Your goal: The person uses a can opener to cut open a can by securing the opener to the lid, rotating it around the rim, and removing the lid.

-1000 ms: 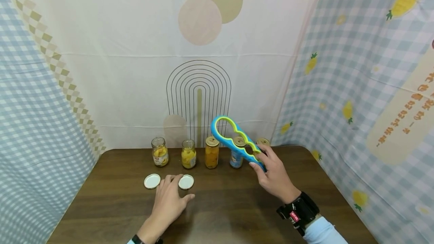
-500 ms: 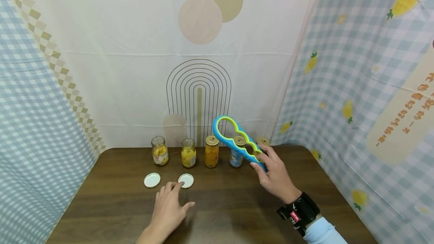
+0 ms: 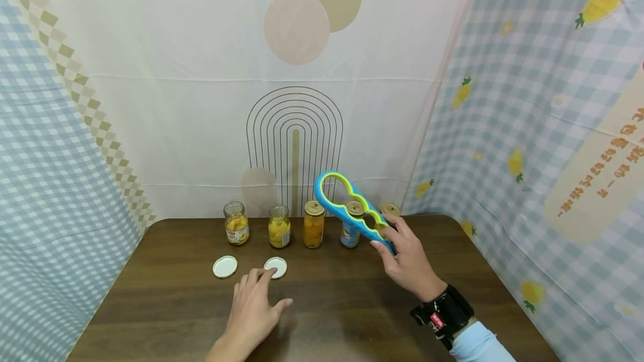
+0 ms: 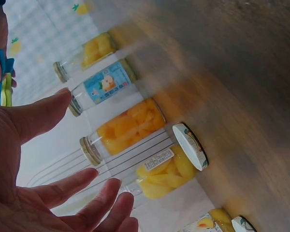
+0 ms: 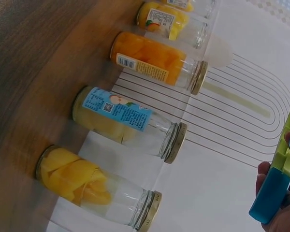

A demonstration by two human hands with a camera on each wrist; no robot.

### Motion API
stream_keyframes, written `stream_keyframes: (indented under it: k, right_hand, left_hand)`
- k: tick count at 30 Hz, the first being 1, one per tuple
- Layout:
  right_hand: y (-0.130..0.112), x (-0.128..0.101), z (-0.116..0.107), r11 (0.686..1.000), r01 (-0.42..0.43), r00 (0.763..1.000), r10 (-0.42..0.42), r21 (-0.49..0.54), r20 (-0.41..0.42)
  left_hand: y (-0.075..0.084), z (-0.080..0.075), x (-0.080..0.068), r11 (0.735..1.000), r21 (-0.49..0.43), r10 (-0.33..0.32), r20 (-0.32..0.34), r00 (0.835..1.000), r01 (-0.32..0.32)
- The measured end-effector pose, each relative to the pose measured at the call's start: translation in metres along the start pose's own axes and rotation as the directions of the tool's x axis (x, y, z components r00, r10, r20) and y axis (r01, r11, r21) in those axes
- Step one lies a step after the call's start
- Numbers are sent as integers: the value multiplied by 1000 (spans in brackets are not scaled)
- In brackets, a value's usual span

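Observation:
In the head view my left hand (image 3: pixel 251 309) hovers over the table with its fingers spread and nothing in them. Its fingertips overlap the near edge of a white upturned lid (image 3: pixel 276 266); the left wrist view shows them apart from it. A second lid (image 3: pixel 225 267) lies to the left. My right hand (image 3: pixel 410 267) grips a blue and green jar opener (image 3: pixel 344 215) by one end, raised in front of the jars. Behind the opener stand a blue-labelled jar (image 3: pixel 349 237) and a jar of yellow fruit (image 5: pixel 75 176), both with gold lids on.
Left of those stands a lidded jar of orange fruit (image 3: pixel 314 232). Two lidless jars of yellow fruit, one in the middle (image 3: pixel 279 233) and one far left (image 3: pixel 236 230), complete the row along the back edge of the brown table (image 3: pixel 322 317). Cloth hangs behind and at both sides.
My left hand has drawn back slightly toward the near side of the table, away from the lids. The right hand keeps its hold on the jar opener, almost still.

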State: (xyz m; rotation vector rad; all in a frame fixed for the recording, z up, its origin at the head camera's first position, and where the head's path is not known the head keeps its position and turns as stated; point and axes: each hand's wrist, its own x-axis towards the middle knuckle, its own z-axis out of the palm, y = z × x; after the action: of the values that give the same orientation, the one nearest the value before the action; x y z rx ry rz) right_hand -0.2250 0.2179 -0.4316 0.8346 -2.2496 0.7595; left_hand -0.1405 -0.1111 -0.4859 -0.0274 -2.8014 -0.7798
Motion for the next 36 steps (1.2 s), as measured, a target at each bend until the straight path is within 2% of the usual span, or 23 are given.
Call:
stream_keyframes:
  k: [7,11,14,17,23,25,29,31,34,36]
  right_hand:
    - [-1,0,1,1000,-4,1000,4,8,3]
    - [0,-1,2,1000,-1,1000,1,6,-7]
    - [1,-1,2,1000,-2,1000,3,9,-16]
    - [0,0,2,1000,-6,1000,6,13,-16]
    - [-2,1,2,1000,-13,1000,13,26,0]
    - [-2,1,2,999,-15,1000,15,29,1]
    - [-3,1,2,999,-17,1000,17,27,-4]
    - [-4,1,2,1000,-18,1000,18,26,-4]
    - [-5,1,3,999,-19,1000,19,27,0]
    - [-5,2,3,999,-19,1000,19,26,0]
  left_hand:
    - [1,2,4,1000,-20,-9,14,1000,9]
    - [3,9,17,997,-73,-14,23,1000,16]
    - [7,19,35,989,-147,-24,39,999,29]
    - [14,31,58,967,-250,-26,83,996,46]
    - [31,58,101,915,-378,-55,228,972,141]
    - [35,69,114,895,-412,-76,241,968,173]
    - [42,84,136,844,-487,-128,225,966,225]
    - [43,90,145,817,-531,-142,192,971,225]
    - [42,99,157,779,-598,-142,123,982,187]
    - [36,112,166,783,-607,-134,48,990,135]
